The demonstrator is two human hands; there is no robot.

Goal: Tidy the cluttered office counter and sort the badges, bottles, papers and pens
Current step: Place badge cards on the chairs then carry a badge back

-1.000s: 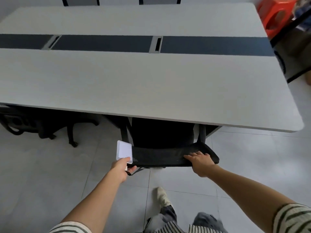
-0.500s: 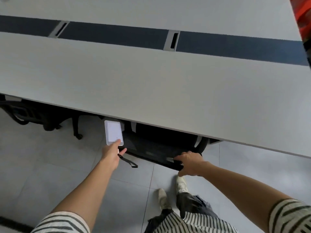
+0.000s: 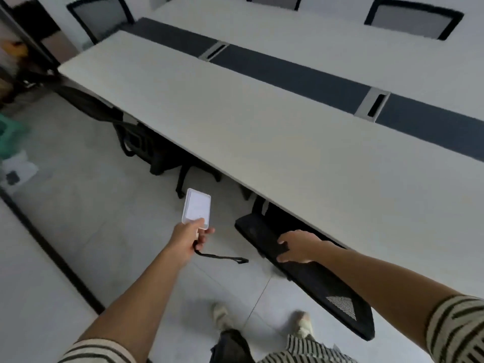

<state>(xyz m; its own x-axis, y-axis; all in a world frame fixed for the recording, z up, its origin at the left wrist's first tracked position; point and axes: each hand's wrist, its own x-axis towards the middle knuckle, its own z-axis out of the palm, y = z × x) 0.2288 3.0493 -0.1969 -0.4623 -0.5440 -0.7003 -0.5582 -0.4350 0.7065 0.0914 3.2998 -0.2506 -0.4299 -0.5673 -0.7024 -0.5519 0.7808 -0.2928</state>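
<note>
Badge [image 3: 197,208], a white card in a clear holder, is being held up over the grey floor [image 3: 86,218], well clear of the tabletop [image 3: 262,142] edge, whereas half a second ago it was sitting just beside that edge and close to the chair. The left hand [image 3: 187,238] is pinching its lower end between thumb and curled fingers, and the black strap [image 3: 222,256] is now trailing out sideways to the right rather than hanging down in a loop. The right hand [image 3: 298,247] is gripping the top rim of the black mesh chair back [image 3: 327,286], fingers lying over the far side and thumb pressing on the near side; earlier it was clutching the rim from the near side only. More of the chair back is showing now, running out from under the tabletop toward the lower right. The view is also swinging left: the tabletop edge, nearly level before, is now running on a diagonal, and its left end is coming into sight. The dark strip [image 3: 288,72] and a grey cable port [image 3: 372,106] are still crossing the tabletop, and two mesh-backed chairs [image 3: 102,17] are showing along the far side. Both light shoes [image 3: 222,317] are standing on the floor below.
</note>
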